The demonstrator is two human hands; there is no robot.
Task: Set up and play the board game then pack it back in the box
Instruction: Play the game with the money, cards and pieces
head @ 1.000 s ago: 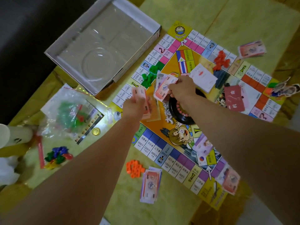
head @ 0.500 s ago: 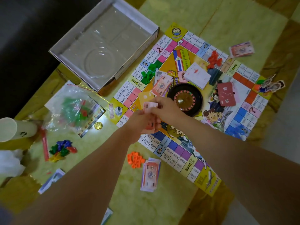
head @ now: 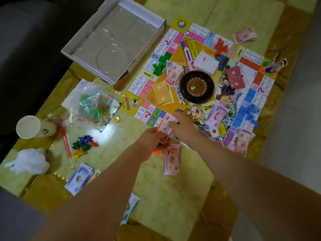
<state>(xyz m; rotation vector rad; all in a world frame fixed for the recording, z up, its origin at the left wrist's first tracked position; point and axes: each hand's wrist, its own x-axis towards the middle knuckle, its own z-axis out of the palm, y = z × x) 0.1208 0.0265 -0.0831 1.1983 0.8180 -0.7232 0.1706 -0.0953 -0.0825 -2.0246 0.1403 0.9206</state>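
Both hands meet at the board's (head: 196,33) near edge: your left hand (head: 152,143) grips a wad of pink banknotes (head: 165,126), and your right hand (head: 185,127) pinches the top one. You seem mid-deal. Next, peel one note free and lay it on the pile (head: 172,160) just below.

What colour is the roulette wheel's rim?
Black; the roulette wheel shows best in the head view.

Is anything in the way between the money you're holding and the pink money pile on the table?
Nothing visible. The left hand and right hand hold bills right by the pink pile; orange pieces lie beside it, not on it.
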